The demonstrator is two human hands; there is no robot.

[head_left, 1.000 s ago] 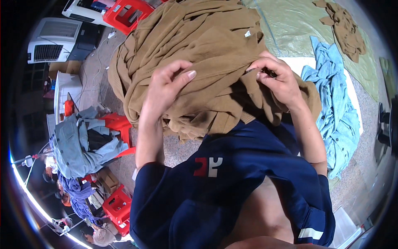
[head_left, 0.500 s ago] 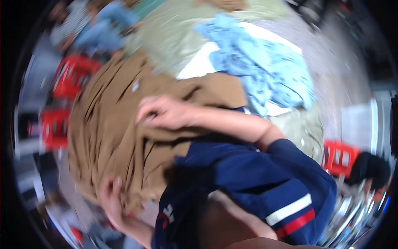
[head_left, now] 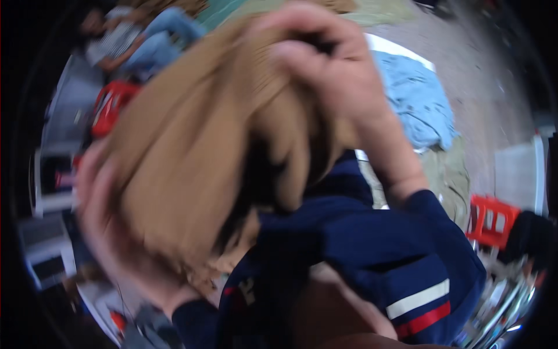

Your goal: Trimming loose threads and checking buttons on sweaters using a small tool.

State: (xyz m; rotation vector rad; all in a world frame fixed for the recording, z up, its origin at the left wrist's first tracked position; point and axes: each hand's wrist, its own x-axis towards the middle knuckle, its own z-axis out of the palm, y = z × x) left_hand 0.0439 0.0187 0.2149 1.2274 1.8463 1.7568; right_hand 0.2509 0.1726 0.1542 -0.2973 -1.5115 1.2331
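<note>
A large piece of brown cloth (head_left: pixel 180 139) is lifted up close in front of me, its folds smeared by motion. At its upper right, my right hand (head_left: pixel 331 58) is closed with thumb and fingers pinching the cloth. The left side of the cloth is in my left hand (head_left: pixel 102 203), whose fingers curl round the edge and are blurred. Dark gaps show between the hanging folds. Beyond my right forearm lies a light blue patterned cloth (head_left: pixel 415 99) on a white sheet (head_left: pixel 401 46), partly hidden by that arm.
Pale green cloth (head_left: pixel 444 174) lies under the blue one. Red plastic stools stand at the left (head_left: pixel 110 107) and right (head_left: pixel 493 221). A person in jeans (head_left: pixel 154 49) sits at the far left. Dark clothing (head_left: pixel 529 235) is beside the right stool.
The brown cloth has come up from its spread pile toward me. My right hand has moved up and right, my left hand up and left, both now gripping it.
</note>
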